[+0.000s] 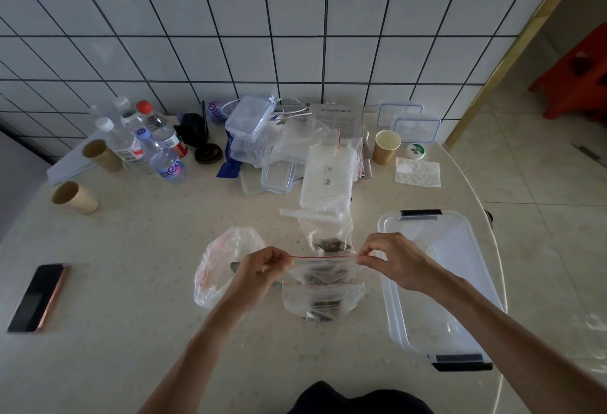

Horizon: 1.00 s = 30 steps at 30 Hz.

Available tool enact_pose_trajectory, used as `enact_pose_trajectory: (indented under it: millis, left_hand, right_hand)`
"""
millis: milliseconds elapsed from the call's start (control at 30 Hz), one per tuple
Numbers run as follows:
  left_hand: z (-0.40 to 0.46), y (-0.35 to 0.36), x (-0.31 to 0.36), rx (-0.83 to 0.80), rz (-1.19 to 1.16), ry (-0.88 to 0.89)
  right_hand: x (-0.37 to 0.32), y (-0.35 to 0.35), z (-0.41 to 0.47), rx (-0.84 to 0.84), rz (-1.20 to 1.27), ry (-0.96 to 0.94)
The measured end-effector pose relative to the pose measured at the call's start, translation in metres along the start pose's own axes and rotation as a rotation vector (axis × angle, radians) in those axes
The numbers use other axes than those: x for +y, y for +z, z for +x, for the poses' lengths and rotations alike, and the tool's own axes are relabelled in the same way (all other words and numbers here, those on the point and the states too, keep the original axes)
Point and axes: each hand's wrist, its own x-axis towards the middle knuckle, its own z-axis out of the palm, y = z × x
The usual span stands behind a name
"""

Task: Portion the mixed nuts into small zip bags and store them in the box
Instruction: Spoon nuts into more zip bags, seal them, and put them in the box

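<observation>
A small clear zip bag (323, 270) with a red zip line and dark nuts inside hangs between my hands over the table's middle. My left hand (262, 265) pinches the left end of its top edge. My right hand (391, 257) pinches the right end. A second filled zip bag (323, 302) lies on the table just below it. Behind stands a larger bag of nuts (328, 233), upright and open at the top. The clear plastic box (440, 285) with dark latches sits to the right, with no bags in it. A spoon (235, 267) shows partly behind my left hand.
A crumpled plastic bag (223, 262) lies left of my hands. A phone (37, 297) rests at the left edge. Water bottles (147, 141), paper cups (75, 198), stacked small containers (249, 131), lids (409, 119) and a tissue (417, 172) crowd the back near the tiled wall.
</observation>
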Motion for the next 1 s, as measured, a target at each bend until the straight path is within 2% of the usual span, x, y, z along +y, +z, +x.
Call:
enact_pose_trajectory:
  millis: [167,300,467,633,700,867,1000]
  left_hand:
    - [0.001,-0.005,-0.001,-0.108,0.018,-0.011]
    - [0.016,-0.004,0.007,-0.069,-0.102,-0.010]
    - [0.060,-0.006,0.015,-0.018,-0.271,-0.239]
    - [0.109,0.006,0.015,-0.078,-0.455,-0.526]
    - [0.119,0.016,0.013,-0.092,-0.517,-0.577]
    - [0.123,0.032,0.012,-0.139,-0.591,-0.557]
    - [0.122,0.034,0.017,-0.133,-0.566,-0.478]
  right_hand:
    - [0.001,-0.003,-0.001,-0.140,-0.013,0.058]
    - [-0.004,-0.008,0.020,-0.092,0.105,0.111]
    - [-0.002,-0.007,0.070,0.074,0.183,0.250]
    - [0.008,0.001,0.120,0.122,0.332,0.453]
    - [0.012,0.006,0.132,0.115,0.371,0.525]
    - [0.022,0.025,0.141,0.116,0.485,0.736]
    - [0.019,0.031,0.139,0.201,0.655,0.792]
